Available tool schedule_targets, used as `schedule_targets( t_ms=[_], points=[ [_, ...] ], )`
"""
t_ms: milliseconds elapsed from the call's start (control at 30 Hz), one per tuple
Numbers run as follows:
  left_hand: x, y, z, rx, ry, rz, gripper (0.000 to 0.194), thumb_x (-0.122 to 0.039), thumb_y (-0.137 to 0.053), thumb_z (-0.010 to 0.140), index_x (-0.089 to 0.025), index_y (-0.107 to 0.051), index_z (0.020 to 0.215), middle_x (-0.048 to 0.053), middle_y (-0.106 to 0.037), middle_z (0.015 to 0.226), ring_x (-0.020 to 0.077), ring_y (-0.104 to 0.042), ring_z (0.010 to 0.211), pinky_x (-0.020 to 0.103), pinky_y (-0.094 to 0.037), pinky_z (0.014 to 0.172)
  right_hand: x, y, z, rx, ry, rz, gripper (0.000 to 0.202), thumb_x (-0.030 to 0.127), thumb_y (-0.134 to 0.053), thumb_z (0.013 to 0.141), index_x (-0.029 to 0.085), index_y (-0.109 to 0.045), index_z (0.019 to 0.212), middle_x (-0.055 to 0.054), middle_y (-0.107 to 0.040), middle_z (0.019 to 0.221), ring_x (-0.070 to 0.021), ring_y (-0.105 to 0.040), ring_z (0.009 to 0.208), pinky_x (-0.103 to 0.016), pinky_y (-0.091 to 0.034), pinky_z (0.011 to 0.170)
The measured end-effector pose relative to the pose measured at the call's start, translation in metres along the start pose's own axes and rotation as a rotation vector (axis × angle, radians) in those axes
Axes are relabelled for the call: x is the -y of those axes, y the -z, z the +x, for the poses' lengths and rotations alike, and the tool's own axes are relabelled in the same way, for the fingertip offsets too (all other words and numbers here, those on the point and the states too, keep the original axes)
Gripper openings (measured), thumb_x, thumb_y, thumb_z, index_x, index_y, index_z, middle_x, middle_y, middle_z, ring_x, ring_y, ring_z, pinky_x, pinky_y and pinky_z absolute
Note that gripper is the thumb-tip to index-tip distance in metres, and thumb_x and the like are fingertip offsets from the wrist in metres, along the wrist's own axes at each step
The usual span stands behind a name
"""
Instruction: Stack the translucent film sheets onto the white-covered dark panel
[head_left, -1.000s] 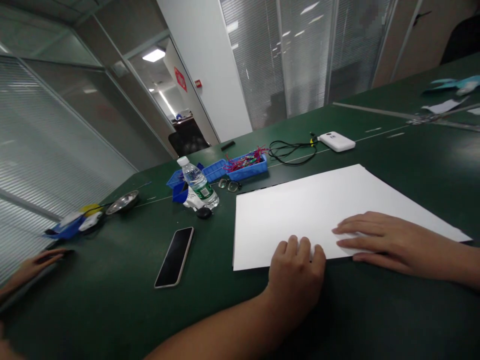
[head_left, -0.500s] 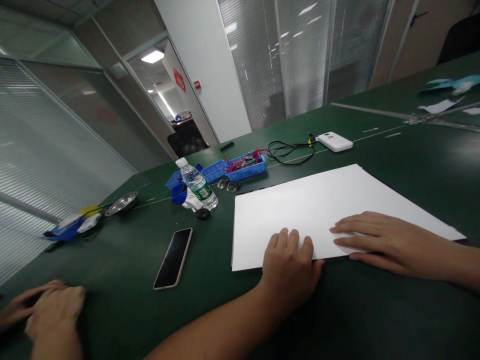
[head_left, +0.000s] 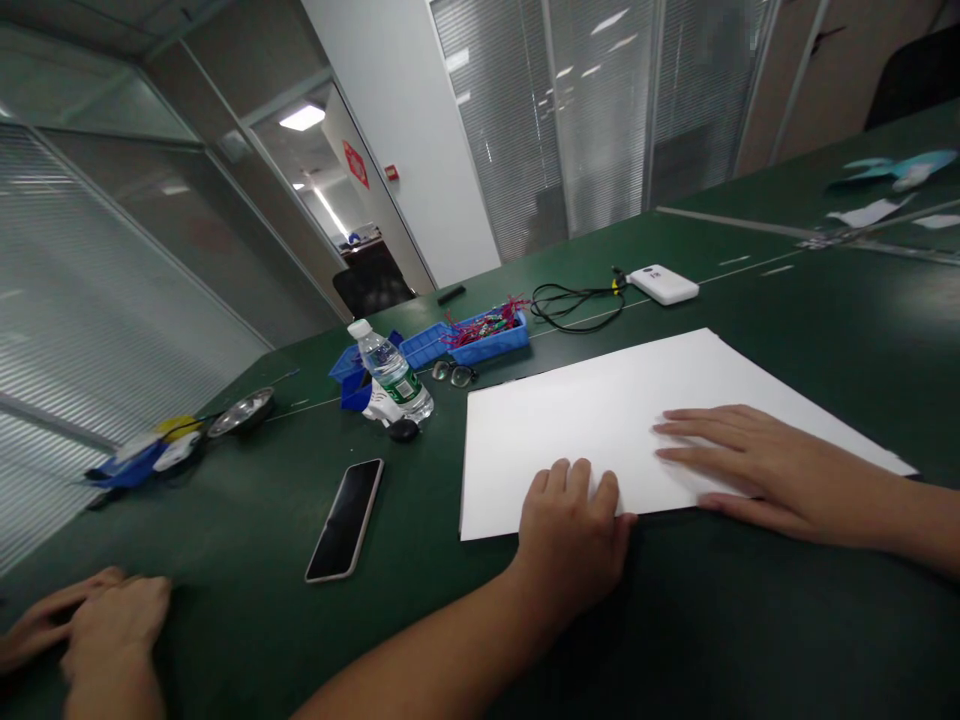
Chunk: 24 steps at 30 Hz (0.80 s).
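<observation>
A large white sheet or board [head_left: 592, 420] lies flat on the dark green table [head_left: 247, 600]. My left hand [head_left: 574, 535] rests on its near edge, the fingers curled over the white surface and the thumb by the edge; whether it grips the edge is hard to tell. Further right, my right hand [head_left: 772, 475] lies over the sheet with its fingers stretched out and the thumb apart. Left of the sheet is a phone [head_left: 345, 520] with a dark screen.
Beyond the phone stand a tilted water bottle [head_left: 390, 370], glasses [head_left: 454, 374] and a blue tray [head_left: 491, 345] of wires. A black cable and white box [head_left: 664, 284] lie behind the sheet. Another person's hands [head_left: 112, 620] rest at the lower left; a metal bowl [head_left: 244, 410] is farther back.
My right hand has shifted slightly up and left over the sheet. My left hand keeps nearly the same place. The view has moved a little.
</observation>
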<state>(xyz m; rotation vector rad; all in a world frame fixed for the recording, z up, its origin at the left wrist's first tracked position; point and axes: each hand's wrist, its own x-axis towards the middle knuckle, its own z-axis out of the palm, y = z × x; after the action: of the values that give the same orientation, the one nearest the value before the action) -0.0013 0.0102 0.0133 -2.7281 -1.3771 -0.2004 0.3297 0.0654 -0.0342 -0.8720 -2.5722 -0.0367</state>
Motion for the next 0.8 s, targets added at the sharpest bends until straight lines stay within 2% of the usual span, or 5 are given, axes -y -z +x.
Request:
schedule_targets(
  t_ms=[133, 267, 367, 500, 800],
  points=[
    [0.0, -0.002, -0.002, -0.017, -0.006, 0.038, 0.046, -0.049, -0.061, 0.116, -0.017, -0.072, 0.146, 0.018, -0.077, 0.141, 0.0384, -0.073, 0.128, 0.055, -0.066, 0.103, -0.015, -0.007, -0.007, -0.042, -0.126, -0.041, 0.074, 0.064, -0.067, 0.104, 0.048, -0.051, 0.175, -0.003, -0.057, 0.177, -0.0415, -0.058, 0.16, -0.072, -0.055, 0.123],
    [0.003, -0.002, -0.007, -0.056, 0.016, 0.098, 0.069, -0.063, -0.065, 0.111, -0.017, -0.067, 0.162, 0.025, -0.068, 0.162, 0.0486, -0.064, 0.15, 0.066, -0.06, 0.117, -0.03, -0.006, -0.012, -0.06, -0.315, -0.125, 0.072, 0.074, -0.055, 0.106, 0.04, -0.061, 0.169, -0.005, -0.057, 0.177, -0.0405, -0.047, 0.168, -0.07, -0.04, 0.137],
    [0.009, 0.006, -0.012, -0.005, 0.135, 0.11, 0.087, -0.072, -0.072, 0.102, -0.018, -0.061, 0.17, 0.027, -0.058, 0.173, 0.0562, -0.054, 0.16, 0.076, -0.049, 0.126, -0.044, -0.003, -0.016, -0.013, -0.565, -0.23, 0.086, 0.083, -0.041, 0.106, 0.028, -0.063, 0.168, -0.013, -0.053, 0.179, -0.044, -0.039, 0.172, -0.069, -0.034, 0.14],
    [0.023, 0.02, -0.022, 0.087, 0.356, 0.114, 0.104, -0.077, -0.08, 0.092, -0.019, -0.055, 0.175, 0.028, -0.042, 0.184, 0.0611, -0.038, 0.169, 0.08, -0.036, 0.133, -0.065, -0.004, -0.025, 0.05, -0.791, -0.27, 0.109, 0.093, -0.032, 0.1, 0.012, -0.062, 0.167, -0.029, -0.054, 0.174, -0.0571, -0.045, 0.165, -0.076, -0.042, 0.132],
    [0.051, 0.017, -0.043, 0.218, 0.609, -0.064, 0.12, -0.075, -0.076, 0.092, -0.009, -0.033, 0.183, 0.029, -0.019, 0.191, 0.0529, -0.021, 0.177, 0.066, -0.032, 0.141, -0.074, -0.012, -0.027, 0.107, -0.83, -0.253, 0.105, 0.087, -0.028, 0.103, 0.008, -0.063, 0.164, -0.031, -0.059, 0.168, -0.0499, -0.057, 0.157, -0.068, -0.046, 0.131]
  ],
)
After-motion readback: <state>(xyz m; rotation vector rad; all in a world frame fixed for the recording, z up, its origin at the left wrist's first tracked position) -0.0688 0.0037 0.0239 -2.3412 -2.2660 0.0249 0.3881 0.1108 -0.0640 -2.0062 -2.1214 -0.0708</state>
